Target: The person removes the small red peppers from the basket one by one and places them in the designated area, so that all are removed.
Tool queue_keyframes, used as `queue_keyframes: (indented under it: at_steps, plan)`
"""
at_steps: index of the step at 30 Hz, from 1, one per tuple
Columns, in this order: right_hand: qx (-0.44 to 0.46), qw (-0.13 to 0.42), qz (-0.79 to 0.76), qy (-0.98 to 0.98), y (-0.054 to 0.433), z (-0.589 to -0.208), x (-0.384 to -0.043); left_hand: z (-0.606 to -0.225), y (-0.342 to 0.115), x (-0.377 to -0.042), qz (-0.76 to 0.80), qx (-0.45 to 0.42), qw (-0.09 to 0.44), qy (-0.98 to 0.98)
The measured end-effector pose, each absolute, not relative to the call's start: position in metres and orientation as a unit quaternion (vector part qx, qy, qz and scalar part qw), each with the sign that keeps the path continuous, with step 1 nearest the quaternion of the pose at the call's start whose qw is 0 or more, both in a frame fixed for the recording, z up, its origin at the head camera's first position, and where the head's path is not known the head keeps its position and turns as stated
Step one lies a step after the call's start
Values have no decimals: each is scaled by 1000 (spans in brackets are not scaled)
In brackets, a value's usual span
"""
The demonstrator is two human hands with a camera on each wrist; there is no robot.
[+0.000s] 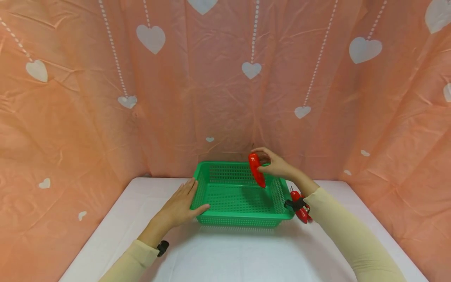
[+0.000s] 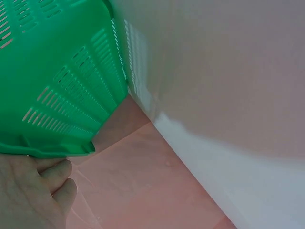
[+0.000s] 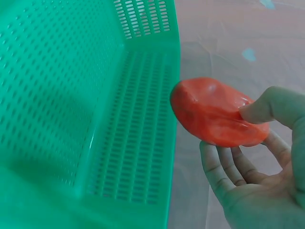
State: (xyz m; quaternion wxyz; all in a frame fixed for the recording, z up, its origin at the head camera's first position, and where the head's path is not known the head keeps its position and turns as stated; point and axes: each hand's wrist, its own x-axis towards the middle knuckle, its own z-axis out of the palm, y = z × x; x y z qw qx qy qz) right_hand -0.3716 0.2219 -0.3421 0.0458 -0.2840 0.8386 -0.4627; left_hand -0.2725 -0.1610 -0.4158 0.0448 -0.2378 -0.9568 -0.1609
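Observation:
A green plastic basket [image 1: 243, 216] with slotted walls stands on the white table. My left hand [image 1: 181, 203] rests along its left rim, fingers straight and thumb over the front corner; in the left wrist view the hand [image 2: 31, 191] lies against the rim. Over the back right part of the basket, my right hand [image 1: 276, 166] pinches a red chili pepper [image 1: 256, 170] between thumb and fingers, its tip pointing down. The right wrist view shows the glossy pepper [image 3: 214, 112] gripped near one end, beside the basket wall.
More red peppers [image 1: 300, 211] lie on the table just right of the basket, partly hidden by the right wrist and its black strap. A pink curtain [image 1: 225, 98] with white hearts hangs behind the white table [image 1: 232, 254] and along both sides.

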Motion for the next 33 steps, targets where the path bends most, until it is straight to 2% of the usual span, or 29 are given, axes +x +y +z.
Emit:
queue_keyframes:
  at_steps: [15, 24, 33]
  plan:
    - [-241, 16, -483, 842, 288, -342, -350, -416, -161, -271, -167, -236, 46, -956]
    - [-224, 23, -506, 832, 322, -347, -332, -416, -162, -272, -162, -238, 44, -957]
    - [-184, -12, -488, 853, 356, -358, -318, -417, -162, -274, -165, -241, 48, -955]
